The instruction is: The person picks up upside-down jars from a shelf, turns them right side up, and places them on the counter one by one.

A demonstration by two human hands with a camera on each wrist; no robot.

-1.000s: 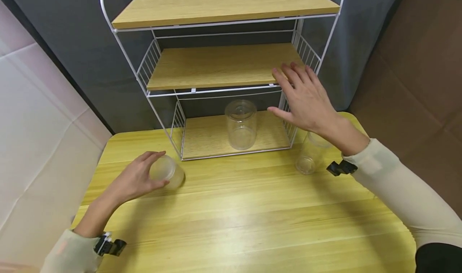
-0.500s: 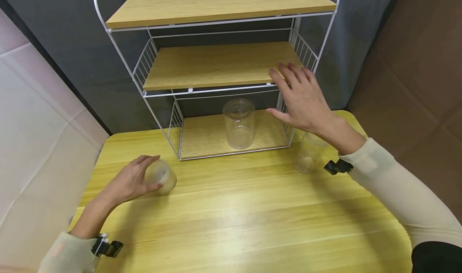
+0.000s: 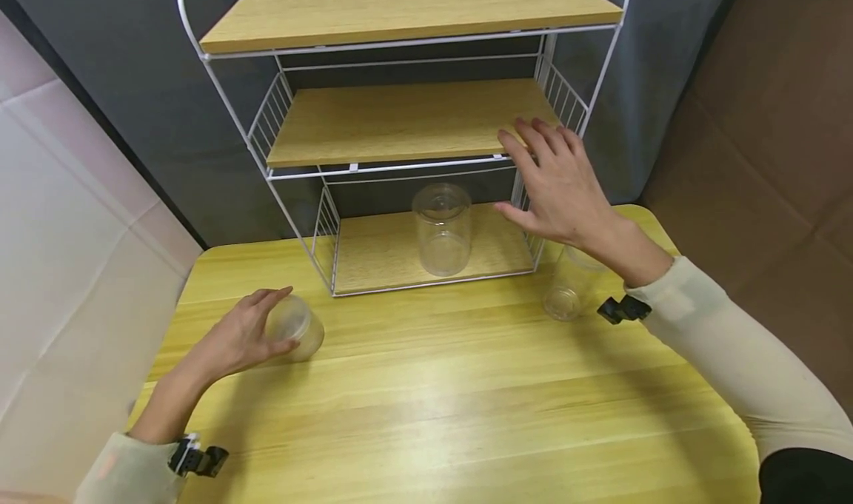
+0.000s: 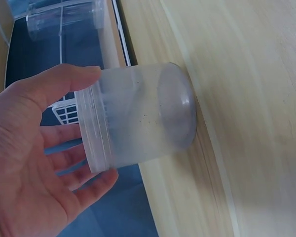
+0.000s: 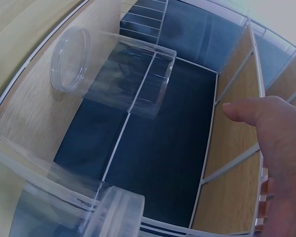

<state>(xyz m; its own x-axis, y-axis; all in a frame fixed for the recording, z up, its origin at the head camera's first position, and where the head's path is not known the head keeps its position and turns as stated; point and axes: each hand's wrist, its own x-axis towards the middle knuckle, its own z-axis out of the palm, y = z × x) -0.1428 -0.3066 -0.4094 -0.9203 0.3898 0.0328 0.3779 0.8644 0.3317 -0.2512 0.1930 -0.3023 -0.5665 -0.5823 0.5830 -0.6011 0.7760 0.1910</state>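
Note:
My left hand [image 3: 243, 334] grips a cloudy see-through plastic jar [image 3: 306, 330] round its ridged upper end. The jar stands on the table left of the shelf rack. In the left wrist view the thumb [image 4: 84, 76] lies on one side of the jar [image 4: 143, 113] and the fingertips on the other. My right hand [image 3: 566, 189] is spread at the front right of the middle shelf [image 3: 413, 123], holding nothing. Whether it touches the shelf I cannot tell. A clear jar [image 3: 443, 230] stands on the bottom shelf [image 3: 369, 252]. Another clear jar [image 3: 563, 300] on the table is partly hidden by the right forearm.
The white wire rack has wooden boards, with the top shelf [image 3: 413, 8] highest. It stands at the back of the yellow wooden table [image 3: 426, 385]. A dark cloth [image 3: 133, 60] hangs behind, with a pale panel [image 3: 73, 267] left and a brown one [image 3: 766, 141] right.
My left hand and the jar have shifted a little to the left on the table. The right hand stays at the middle shelf. The view itself has moved slightly.

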